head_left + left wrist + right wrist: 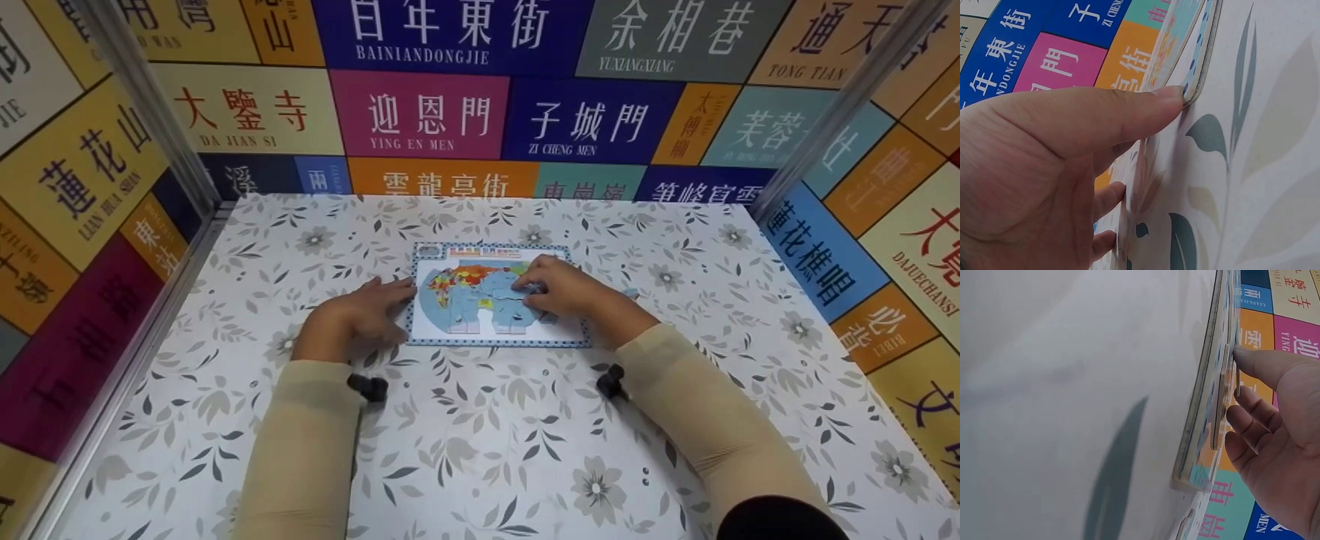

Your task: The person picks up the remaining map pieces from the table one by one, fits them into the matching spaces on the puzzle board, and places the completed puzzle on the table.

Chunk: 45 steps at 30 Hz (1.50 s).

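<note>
A world map jigsaw puzzle lies flat on the table, its tray framed by a blue dotted border. White backing shows through a gap at the map's lower middle. My left hand rests beside the tray's left edge, fingers spread; in the left wrist view its thumb touches the tray's corner. Over the map's right half, my right hand pinches a thin puzzle piece between thumb and fingers. Another piece sits raised on the tray beneath that hand. The pinched piece's face is mostly hidden.
A light blue piece lies on the table just past the right wrist, partly hidden. The table has a leaf-and-flower cover. Panels with large lettering stand behind it and along both sides.
</note>
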{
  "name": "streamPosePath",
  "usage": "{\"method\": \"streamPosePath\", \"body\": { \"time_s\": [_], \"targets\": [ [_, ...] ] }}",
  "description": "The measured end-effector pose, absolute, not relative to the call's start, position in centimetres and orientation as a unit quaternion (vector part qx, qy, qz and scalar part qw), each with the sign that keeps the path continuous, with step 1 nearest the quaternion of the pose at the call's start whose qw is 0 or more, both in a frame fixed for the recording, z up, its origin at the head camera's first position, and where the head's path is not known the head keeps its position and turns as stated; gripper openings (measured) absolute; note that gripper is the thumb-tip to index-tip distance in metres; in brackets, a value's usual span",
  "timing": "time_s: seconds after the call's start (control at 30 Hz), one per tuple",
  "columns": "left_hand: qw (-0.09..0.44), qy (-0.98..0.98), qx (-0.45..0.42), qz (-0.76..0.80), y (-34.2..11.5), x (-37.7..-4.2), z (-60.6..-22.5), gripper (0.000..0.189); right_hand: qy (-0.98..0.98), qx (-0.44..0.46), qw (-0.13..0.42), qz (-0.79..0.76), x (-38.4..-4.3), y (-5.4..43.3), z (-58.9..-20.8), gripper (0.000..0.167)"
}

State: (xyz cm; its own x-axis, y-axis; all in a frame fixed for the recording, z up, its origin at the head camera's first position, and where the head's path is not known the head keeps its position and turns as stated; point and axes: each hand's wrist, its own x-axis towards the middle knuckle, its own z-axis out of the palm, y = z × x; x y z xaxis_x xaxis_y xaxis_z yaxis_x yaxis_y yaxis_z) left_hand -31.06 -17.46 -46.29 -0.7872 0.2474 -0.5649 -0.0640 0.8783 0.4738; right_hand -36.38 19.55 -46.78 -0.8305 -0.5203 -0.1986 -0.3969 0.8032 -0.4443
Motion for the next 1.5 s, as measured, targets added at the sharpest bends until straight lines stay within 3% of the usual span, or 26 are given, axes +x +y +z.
{"method": "streamPosePath", "body": {
  "time_s": [1.5],
  "targets": [
    [0.330,0.911,0.040,0.245,-17.46,-30.94,-46.16,0.093,0.931,-0.262,0.163,-0.193,-36.61,18.92,-46.98,0.035]
  ]
}}
